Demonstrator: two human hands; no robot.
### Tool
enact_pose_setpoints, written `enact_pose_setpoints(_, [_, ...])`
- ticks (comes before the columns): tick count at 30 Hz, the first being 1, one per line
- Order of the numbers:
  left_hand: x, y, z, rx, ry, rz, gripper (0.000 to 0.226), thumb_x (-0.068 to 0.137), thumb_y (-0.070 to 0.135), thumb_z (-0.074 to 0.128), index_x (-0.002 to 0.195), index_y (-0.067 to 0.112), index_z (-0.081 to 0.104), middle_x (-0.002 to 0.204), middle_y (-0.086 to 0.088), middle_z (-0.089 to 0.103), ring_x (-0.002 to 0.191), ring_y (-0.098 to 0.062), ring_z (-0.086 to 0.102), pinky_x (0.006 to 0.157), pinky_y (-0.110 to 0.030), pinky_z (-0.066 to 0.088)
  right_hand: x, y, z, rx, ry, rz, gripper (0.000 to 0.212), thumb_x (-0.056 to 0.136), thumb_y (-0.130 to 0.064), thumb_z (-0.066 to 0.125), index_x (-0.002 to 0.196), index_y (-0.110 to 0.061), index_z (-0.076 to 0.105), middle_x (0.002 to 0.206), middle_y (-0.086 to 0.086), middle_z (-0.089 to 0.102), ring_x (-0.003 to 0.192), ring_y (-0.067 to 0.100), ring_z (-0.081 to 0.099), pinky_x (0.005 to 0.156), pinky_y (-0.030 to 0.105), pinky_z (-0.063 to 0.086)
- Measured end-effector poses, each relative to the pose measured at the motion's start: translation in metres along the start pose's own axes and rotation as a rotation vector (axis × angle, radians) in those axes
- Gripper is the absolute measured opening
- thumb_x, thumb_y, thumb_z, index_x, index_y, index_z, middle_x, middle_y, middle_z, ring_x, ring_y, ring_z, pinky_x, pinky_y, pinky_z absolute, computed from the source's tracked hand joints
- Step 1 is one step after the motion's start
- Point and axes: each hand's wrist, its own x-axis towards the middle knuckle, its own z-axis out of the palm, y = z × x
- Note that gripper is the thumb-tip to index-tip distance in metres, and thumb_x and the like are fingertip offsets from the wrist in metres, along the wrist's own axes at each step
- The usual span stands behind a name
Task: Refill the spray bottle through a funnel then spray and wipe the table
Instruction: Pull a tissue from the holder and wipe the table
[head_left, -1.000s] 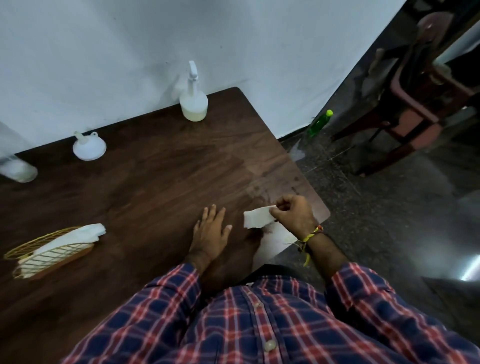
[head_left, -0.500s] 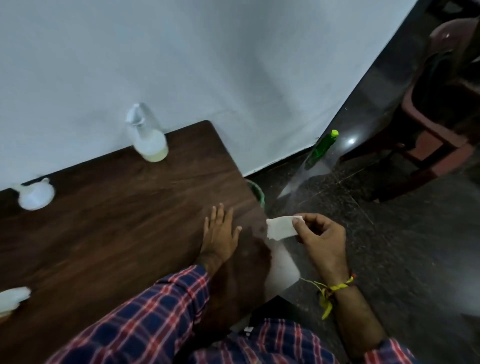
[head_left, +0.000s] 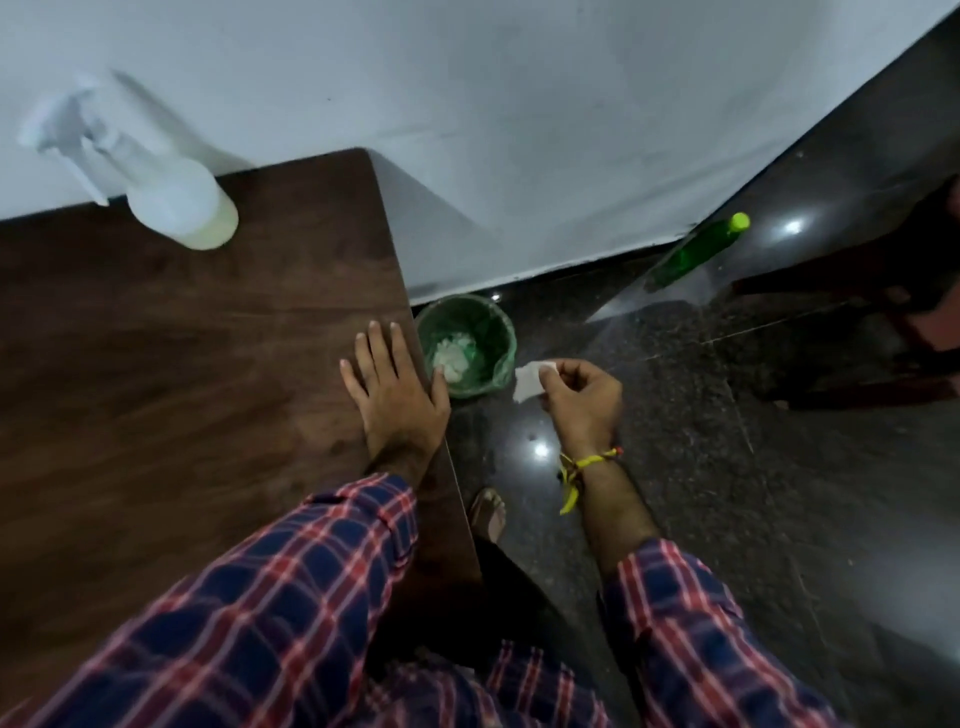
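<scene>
1. At the far left, your spray bottle (head_left: 176, 208) stands upright on the table (head_left: 182, 374) close to the wall, pale liquid showing in its lower part (its trigger head is blurred). It sits well apart from both hands, and I judge the refill and spraying done.

2. Moving right, your left hand (head_left: 397, 389) lies flat and released on the table's right edge, fingers spread and pointing to the far side, holding nothing. It looks like a brace while you lean out.

3. Just beyond that edge, on the floor, a green bin (head_left: 467, 343) stands open with crumpled white paper already inside.

4. Further right, your right hand (head_left: 584, 395) pinches a folded white tissue (head_left: 532, 379) between thumb and fingertips, out over the dark floor and clear of the table.

5. The relation that matters: the bin's mouth lies to the left of the tissue and slightly farther away, between your two hands. Your right hand is the one carrying, so it needs a short move left and away before letting go (drop now and the tissue probably lands on the floor beside the bin).

6. At the far right, a green bottle (head_left: 696, 249) stands by the wall, no part of this.
</scene>
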Motion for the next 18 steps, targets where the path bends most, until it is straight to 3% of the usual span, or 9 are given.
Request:
enact_pose_setpoints(4, [0.002, 0.001, 0.007, 0.019, 0.053, -0.001, 0.074, 0.093, 0.047, 0.044, 0.153, 0.007, 0.027, 0.16, -0.018, 0.024, 0.148, -0.036, 0.022, 0.119, -0.058, 0.012, 0.054, 0.018, 0.048, -0.05, -0.032, 0.115, 0.019, 0.078, -0.015, 0.078, 0.064, -0.022, 0.066, 0.067, 0.007, 0.07, 0.063, 0.025, 0.066, 0.068, 0.053, 0.061])
enact_pose_setpoints(8, [0.005, -0.001, 0.013, 0.009, 0.104, -0.013, 0.074, 0.092, 0.044, 0.047, 0.153, 0.006, 0.029, 0.16, -0.018, 0.024, 0.148, -0.035, 0.021, 0.119, -0.058, 0.013, 0.118, 0.054, 0.102, -0.103, -0.068, 0.212, 0.019, 0.07, -0.025, 0.077, 0.055, -0.022, 0.066, 0.066, 0.002, 0.071, 0.071, 0.03, 0.073, 0.071, 0.053, 0.061])
enact_pose_setpoints(11, [0.005, 0.0, 0.016, 0.02, 0.119, -0.011, 0.072, 0.093, 0.043, 0.049, 0.152, 0.006, 0.032, 0.159, -0.018, 0.026, 0.148, -0.035, 0.023, 0.118, -0.059, 0.015, 0.125, 0.025, 0.13, -0.149, -0.061, 0.246, 0.005, 0.075, -0.019, 0.076, 0.076, -0.014, 0.078, 0.075, 0.004, 0.069, 0.075, 0.022, 0.068, 0.08, 0.037, 0.06])
enact_pose_setpoints(13, [0.006, -0.001, 0.017, 0.032, 0.125, -0.014, 0.071, 0.094, 0.043, 0.05, 0.152, 0.005, 0.033, 0.159, -0.018, 0.026, 0.148, -0.035, 0.023, 0.118, -0.06, 0.016, 0.132, 0.012, 0.146, -0.178, -0.066, 0.232, 0.018, 0.082, -0.01, 0.073, 0.097, 0.0, 0.077, 0.084, 0.01, 0.07, 0.08, 0.018, 0.064, 0.075, 0.026, 0.051])
enact_pose_setpoints(18, [0.007, 0.0, 0.016, 0.026, 0.102, -0.022, 0.07, 0.094, 0.042, 0.05, 0.151, 0.005, 0.033, 0.16, -0.018, 0.026, 0.149, -0.035, 0.021, 0.118, -0.06, 0.014, 0.145, 0.001, 0.162, -0.31, -0.102, 0.306, 0.027, 0.085, -0.013, 0.072, 0.109, -0.002, 0.074, 0.113, 0.016, 0.073, 0.108, 0.028, 0.069, 0.088, 0.03, 0.052])
